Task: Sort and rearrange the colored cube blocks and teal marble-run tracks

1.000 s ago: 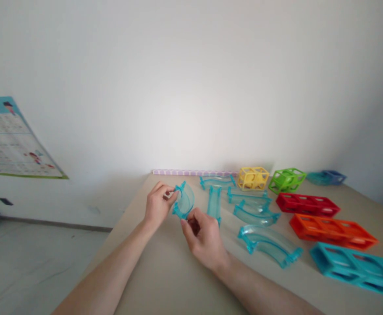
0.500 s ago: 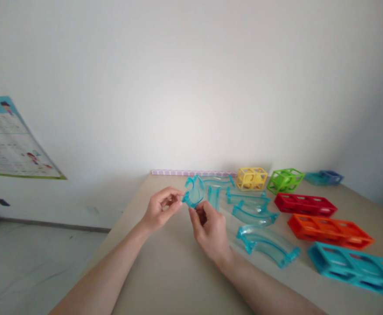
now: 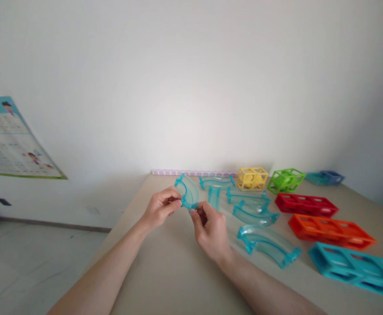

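Observation:
A clear blue curved track piece [image 3: 191, 190] is held up over the table between my two hands. My left hand [image 3: 160, 208] pinches its lower left edge between thumb and fingers. At its lower right end, my right hand [image 3: 211, 227] grips it with thumb and bent fingers. Right of my hands lie more clear blue track pieces: a short straight one [image 3: 214, 199], a long one [image 3: 248, 199], a curved one [image 3: 255, 215] and a wide curved one [image 3: 268, 245]. Another wavy track piece [image 3: 217, 182] rests behind them.
On the table's right side are a red block frame [image 3: 305, 204], an orange one [image 3: 331, 232] and a turquoise one [image 3: 355, 267]. Yellow [image 3: 252, 178] and green [image 3: 286, 180] open cubes stand near the wall, with a dark blue piece [image 3: 332, 177] farther right. A poster [image 3: 17, 140] hangs at left.
The held track piece has turned and swung to the left, its curved body now nearer my left hand. My left fingers have closed on its edge; my right hand has barely moved.

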Demonstrator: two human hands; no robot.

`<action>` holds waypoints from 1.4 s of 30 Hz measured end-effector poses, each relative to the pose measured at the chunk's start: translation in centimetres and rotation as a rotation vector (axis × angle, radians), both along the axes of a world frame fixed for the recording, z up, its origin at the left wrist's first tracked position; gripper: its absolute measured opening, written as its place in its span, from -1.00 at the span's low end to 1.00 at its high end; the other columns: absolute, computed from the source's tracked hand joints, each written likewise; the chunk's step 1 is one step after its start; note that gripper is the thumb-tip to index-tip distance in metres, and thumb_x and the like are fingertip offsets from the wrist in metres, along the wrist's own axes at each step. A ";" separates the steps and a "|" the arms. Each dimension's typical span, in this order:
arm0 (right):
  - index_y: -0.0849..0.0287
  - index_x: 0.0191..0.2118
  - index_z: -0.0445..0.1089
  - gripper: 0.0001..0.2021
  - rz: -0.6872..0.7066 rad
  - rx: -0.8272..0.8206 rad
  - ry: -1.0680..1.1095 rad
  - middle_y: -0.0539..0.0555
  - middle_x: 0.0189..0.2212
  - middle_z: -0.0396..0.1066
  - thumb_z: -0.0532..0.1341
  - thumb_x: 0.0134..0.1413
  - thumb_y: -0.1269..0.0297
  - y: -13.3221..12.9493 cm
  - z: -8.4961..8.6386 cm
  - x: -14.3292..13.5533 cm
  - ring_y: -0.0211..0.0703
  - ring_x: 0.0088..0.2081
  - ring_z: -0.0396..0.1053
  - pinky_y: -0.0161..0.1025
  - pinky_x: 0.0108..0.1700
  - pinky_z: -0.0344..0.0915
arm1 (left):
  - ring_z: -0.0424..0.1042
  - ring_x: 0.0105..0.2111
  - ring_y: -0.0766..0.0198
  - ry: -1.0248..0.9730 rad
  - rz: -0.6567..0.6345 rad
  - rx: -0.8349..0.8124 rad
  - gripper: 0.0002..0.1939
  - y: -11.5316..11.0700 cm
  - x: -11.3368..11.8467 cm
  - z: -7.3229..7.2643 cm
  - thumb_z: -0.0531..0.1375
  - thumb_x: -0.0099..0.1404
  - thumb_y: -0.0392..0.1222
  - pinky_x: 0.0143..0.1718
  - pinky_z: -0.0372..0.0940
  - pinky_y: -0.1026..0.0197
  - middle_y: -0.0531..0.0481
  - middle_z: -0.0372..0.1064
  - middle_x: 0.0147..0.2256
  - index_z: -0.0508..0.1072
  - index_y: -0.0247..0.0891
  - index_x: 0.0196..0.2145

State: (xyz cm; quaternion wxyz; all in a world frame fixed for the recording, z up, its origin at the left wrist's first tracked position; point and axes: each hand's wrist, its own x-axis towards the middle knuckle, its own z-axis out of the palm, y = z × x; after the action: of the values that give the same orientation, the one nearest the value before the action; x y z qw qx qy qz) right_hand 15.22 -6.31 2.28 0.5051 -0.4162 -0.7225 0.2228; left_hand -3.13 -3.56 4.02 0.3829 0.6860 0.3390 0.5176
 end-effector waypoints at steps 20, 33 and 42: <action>0.15 -0.17 0.36 -0.86 -0.064 -0.059 -0.637 0.08 -0.31 0.53 0.08 0.23 0.33 0.0 0.4 -1.1 -0.12 -0.33 0.49 -0.29 -0.38 0.15 | 0.06 -0.58 0.39 0.365 0.329 -0.210 -0.65 2.0 0.9 -2.6 0.12 0.17 -0.03 -0.54 -0.03 0.30 0.17 -0.04 -0.63 0.14 -0.24 -0.64; 0.24 -0.01 0.28 -0.73 -0.076 -0.095 -0.694 0.16 -0.31 0.53 0.05 0.19 0.35 -0.9 0.6 -1.5 -0.01 -0.32 0.51 -0.23 -0.36 0.23 | 0.14 -0.56 0.35 0.521 0.355 -0.121 -0.67 3.5 2.7 -5.0 0.11 0.18 -0.08 -0.49 -0.01 0.28 0.14 0.16 -0.65 0.32 -0.27 -0.66; 0.22 -0.07 0.28 -0.79 -0.112 -0.150 -0.723 0.18 -0.36 0.53 0.04 0.20 0.36 -0.4 0.4 -1.2 -0.01 -0.35 0.52 -0.24 -0.36 0.25 | 0.26 -0.42 0.33 0.480 0.136 0.069 -0.70 1.7 0.5 -2.7 0.20 0.21 -0.13 -0.44 0.17 0.34 -0.01 0.30 -0.28 0.45 -0.22 -0.09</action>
State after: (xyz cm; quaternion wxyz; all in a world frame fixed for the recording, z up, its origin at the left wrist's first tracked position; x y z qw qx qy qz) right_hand 13.97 -6.67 2.71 0.1969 -0.5426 -0.8121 0.0858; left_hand -2.63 -1.90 1.31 0.2319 0.7774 0.4479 0.3759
